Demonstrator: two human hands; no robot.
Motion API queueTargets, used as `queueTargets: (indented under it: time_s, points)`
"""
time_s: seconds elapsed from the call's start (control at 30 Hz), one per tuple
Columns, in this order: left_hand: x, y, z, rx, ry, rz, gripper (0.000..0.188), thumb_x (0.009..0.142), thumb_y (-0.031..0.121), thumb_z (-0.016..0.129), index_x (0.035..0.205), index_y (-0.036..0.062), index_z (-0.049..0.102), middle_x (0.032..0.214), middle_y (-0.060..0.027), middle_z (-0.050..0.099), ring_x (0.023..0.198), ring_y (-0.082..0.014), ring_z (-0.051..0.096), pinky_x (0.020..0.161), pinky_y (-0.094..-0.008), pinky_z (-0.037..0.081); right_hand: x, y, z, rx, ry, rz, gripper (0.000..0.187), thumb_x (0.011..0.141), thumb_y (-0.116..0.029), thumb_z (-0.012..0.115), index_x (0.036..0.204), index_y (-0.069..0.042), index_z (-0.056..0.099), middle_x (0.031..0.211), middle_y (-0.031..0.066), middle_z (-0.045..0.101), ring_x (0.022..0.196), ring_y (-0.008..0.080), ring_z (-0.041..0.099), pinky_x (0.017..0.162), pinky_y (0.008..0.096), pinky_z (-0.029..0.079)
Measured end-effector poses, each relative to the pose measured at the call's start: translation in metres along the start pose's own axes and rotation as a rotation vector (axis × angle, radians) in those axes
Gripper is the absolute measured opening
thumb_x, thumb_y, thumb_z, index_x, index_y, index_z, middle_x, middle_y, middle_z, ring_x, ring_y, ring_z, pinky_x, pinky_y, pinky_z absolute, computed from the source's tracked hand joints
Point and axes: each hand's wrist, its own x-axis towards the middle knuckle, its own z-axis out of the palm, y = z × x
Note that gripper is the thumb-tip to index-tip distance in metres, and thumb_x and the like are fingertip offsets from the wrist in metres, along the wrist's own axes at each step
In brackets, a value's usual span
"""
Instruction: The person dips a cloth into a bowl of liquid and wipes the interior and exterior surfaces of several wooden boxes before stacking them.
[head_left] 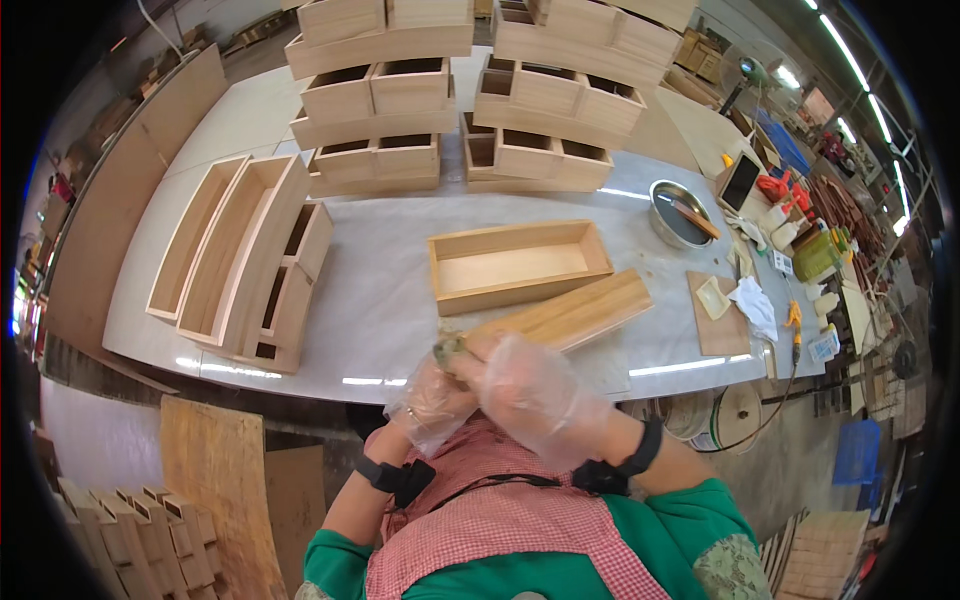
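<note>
Both my hands wear clear plastic gloves and meet in front of my apron, at the near edge of the table. A small greenish-grey wad, like a rag (452,348), is pinched between them. My left hand (440,395) is closed on its lower side. My right hand (520,385) is closed against it from the right, its fingertips partly hidden. Just beyond my right hand lies a long wooden piece (575,310) with a wet-looking yellowish face, slanting up to the right. Behind it stands an open rectangular wooden box (520,295), darker than the stacked ones.
Pale wooden boxes (380,95) rise in stacks at the back, with more boxes (240,260) at the left. On the right are a metal bowl (672,228) of dark liquid with a brush (695,218), a board (705,335) with a small dish, a white cloth (755,308) and several bottles.
</note>
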Motion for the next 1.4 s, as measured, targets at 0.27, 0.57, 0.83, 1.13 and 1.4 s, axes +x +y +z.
queueTargets:
  time_s: [0.27,0.57,0.83,1.13,1.4]
  points:
    - [-0.002,-0.006,0.019,-0.196,0.215,0.118,0.064,0.087,0.018,0.087,0.138,0.0024,0.052,0.130,-0.0116,0.068,0.118,-0.0217,0.067,0.100,-0.0360,0.055,0.012,0.024,-0.030,-0.194,-0.022,0.083,0.027,0.091,-0.011,0.063,0.117,-0.007,0.072,0.102,0.0151,0.070,0.081,0.0365,0.066,0.077,0.0455,0.057]
    - [0.002,-0.032,0.021,-0.125,0.146,0.064,0.061,0.085,0.025,0.087,0.131,0.0001,0.055,0.121,-0.0182,0.071,0.110,-0.0270,0.069,0.094,-0.0380,0.055,-0.054,0.015,-0.004,-0.128,-0.158,0.091,0.039,0.091,-0.007,0.061,0.130,-0.004,0.066,0.123,0.0191,0.069,0.098,0.0332,0.068,0.085,0.0405,0.058]
    - [0.004,-0.010,0.025,-0.250,0.182,0.053,0.062,0.084,0.015,0.089,0.132,-0.0016,0.053,0.127,-0.0147,0.070,0.118,-0.0216,0.066,0.103,-0.0369,0.053,-0.090,0.061,-0.039,-0.032,0.279,0.618,0.034,0.100,-0.008,0.054,0.132,-0.005,0.067,0.117,0.0196,0.070,0.098,0.0367,0.070,0.083,0.0433,0.058]
    - [0.002,0.005,0.025,-0.374,0.133,0.025,0.065,0.086,0.002,0.084,0.139,-0.0018,0.046,0.135,-0.0132,0.065,0.126,-0.0204,0.062,0.109,-0.0366,0.051,-0.110,0.092,-0.048,-0.550,0.327,0.439,0.039,0.094,-0.005,0.059,0.131,-0.011,0.066,0.107,0.0139,0.070,0.093,0.0347,0.067,0.079,0.0461,0.056]
    - [0.004,0.017,0.027,-0.270,0.214,-0.027,0.067,0.083,0.009,0.087,0.137,-0.0024,0.050,0.130,-0.0159,0.069,0.122,-0.0226,0.066,0.105,-0.0366,0.054,-0.180,0.159,-0.066,-0.428,0.434,0.743,0.026,0.097,-0.014,0.064,0.122,-0.011,0.070,0.114,0.0161,0.071,0.097,0.0351,0.067,0.083,0.0460,0.056]
